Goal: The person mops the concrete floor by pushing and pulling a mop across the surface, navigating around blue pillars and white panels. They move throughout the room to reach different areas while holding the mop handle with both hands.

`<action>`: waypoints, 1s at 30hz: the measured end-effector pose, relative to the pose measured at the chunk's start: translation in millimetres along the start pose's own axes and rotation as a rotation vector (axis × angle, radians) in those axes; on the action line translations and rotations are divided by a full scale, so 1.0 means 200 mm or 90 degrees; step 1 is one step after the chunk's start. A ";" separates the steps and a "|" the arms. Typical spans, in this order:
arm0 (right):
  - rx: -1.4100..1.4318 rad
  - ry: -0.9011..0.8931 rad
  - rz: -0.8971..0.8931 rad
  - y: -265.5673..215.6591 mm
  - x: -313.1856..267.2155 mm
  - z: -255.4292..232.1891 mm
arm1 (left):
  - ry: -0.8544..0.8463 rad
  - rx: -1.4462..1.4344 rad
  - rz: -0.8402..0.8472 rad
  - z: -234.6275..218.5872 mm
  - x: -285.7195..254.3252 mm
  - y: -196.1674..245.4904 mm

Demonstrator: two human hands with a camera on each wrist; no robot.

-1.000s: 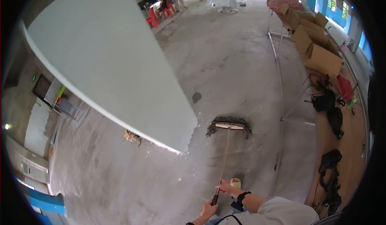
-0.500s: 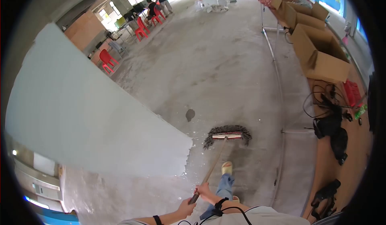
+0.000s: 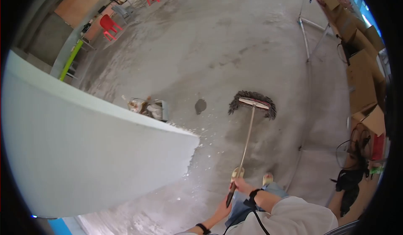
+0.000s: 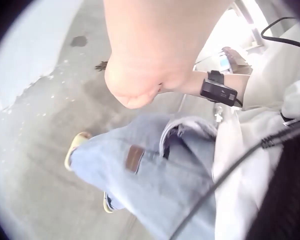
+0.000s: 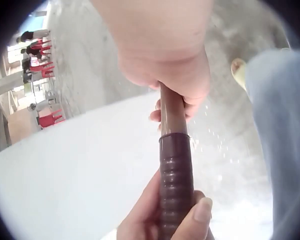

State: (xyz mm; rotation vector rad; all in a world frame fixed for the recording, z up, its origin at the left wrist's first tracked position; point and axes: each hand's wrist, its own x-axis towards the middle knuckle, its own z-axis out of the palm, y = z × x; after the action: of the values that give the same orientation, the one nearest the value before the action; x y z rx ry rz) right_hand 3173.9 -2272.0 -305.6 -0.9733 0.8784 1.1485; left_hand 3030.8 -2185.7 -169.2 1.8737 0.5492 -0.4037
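Note:
A mop with grey strands (image 3: 268,112) and a pale, flat head (image 3: 253,103) lies spread on the concrete floor, ahead of the person's feet. Its pole slants back toward the body. My right hand (image 3: 240,185) grips the pole just above the dark ribbed handle grip (image 5: 175,167), fingers wrapped round it in the right wrist view. Lower down, my left hand (image 5: 192,226) holds the ribbed grip near its end, with the thumb along its side. In the left wrist view the left hand (image 4: 135,82) hides the handle.
A large white panel (image 3: 105,159) with a crumbling edge juts in from the left, white flecks beside it. Behind it sits a rubbish-filled container (image 3: 149,108). Cardboard boxes (image 3: 362,82) and a metal frame (image 3: 305,37) line the right; red chairs (image 3: 110,25) stand far left.
The mop head has moved forward and to the right relative to the dark floor spot. Both hands stay on the handle. The head view has tilted down, bringing the rubbish container into sight.

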 end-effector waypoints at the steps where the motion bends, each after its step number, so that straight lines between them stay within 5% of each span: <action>1: 0.028 0.028 0.001 -0.24 0.03 -0.03 | -0.014 0.066 -0.019 0.12 0.19 0.06; 5: -0.121 -0.011 -0.202 -1.09 0.11 -0.27 | 0.001 0.137 0.075 0.43 1.02 0.47; 8: -0.198 0.091 -0.303 -1.57 0.13 -0.47 | 0.002 0.020 0.003 0.68 1.48 0.86; 12: -0.340 0.146 -0.378 -1.97 -0.05 -0.71 | -0.040 -0.050 -0.108 0.96 1.62 1.43; 14: -0.368 0.154 -0.465 -2.03 0.04 -0.84 | -0.059 -0.052 -0.134 1.04 1.65 1.52; 16: -0.479 0.058 -0.333 -2.01 -0.09 -0.88 | -0.100 -0.013 -0.188 1.10 1.56 1.44; 20: -0.685 -0.041 -0.252 -1.92 -0.26 -0.75 | -0.062 0.118 -0.106 1.00 1.37 1.16; 26: -0.732 -0.173 -0.184 -1.65 -0.37 -0.35 | -0.066 0.177 -0.099 0.41 1.11 0.90; 30: -0.621 -0.140 -0.163 -1.40 -0.53 -0.02 | -0.119 0.247 -0.130 -0.13 0.75 1.07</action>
State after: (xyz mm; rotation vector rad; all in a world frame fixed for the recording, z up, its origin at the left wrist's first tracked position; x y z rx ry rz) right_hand 3426.5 -2344.8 -162.6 -1.6379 -0.0488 1.4373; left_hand 3273.3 -2200.2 -71.4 2.1243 0.5658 -0.8614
